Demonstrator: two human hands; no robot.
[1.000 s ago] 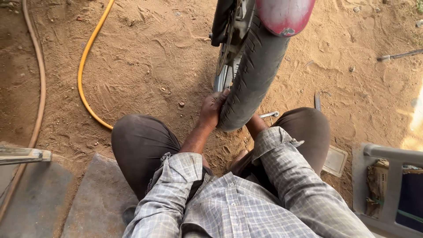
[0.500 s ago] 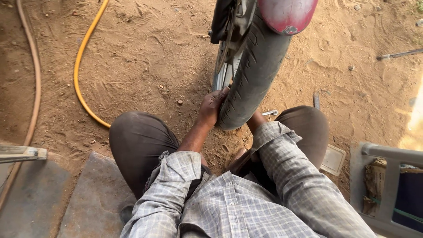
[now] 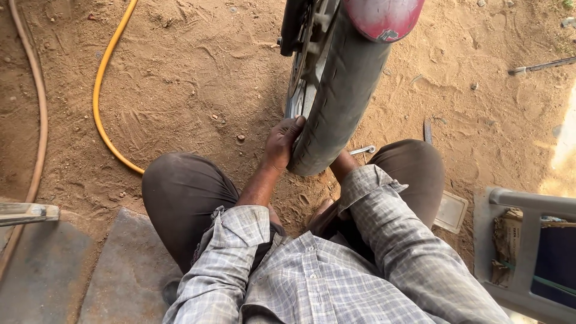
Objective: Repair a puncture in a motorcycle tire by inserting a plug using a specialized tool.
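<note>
A worn grey motorcycle tyre (image 3: pixel 339 99) stands upright between my knees, under a red mudguard (image 3: pixel 384 17). My left hand (image 3: pixel 281 144) grips the tyre's left sidewall near its bottom, fingers curled over the edge by the metal rim (image 3: pixel 300 78). My right hand is hidden behind the tyre's right side; only the wrist (image 3: pixel 343 165) and the plaid sleeve show. A metal spanner (image 3: pixel 362 150) lies on the sand just right of the tyre.
A yellow hose (image 3: pixel 103 90) and a tan hose (image 3: pixel 39 114) curve over the sandy ground at left. A flat stone slab (image 3: pixel 66 270) lies at lower left. A grey plastic crate (image 3: pixel 528 240) stands at right, a small white tile (image 3: pixel 451 211) beside my knee.
The view has shifted very slightly; my left hand stays on the tyre's sidewall and my right stays hidden behind it.
</note>
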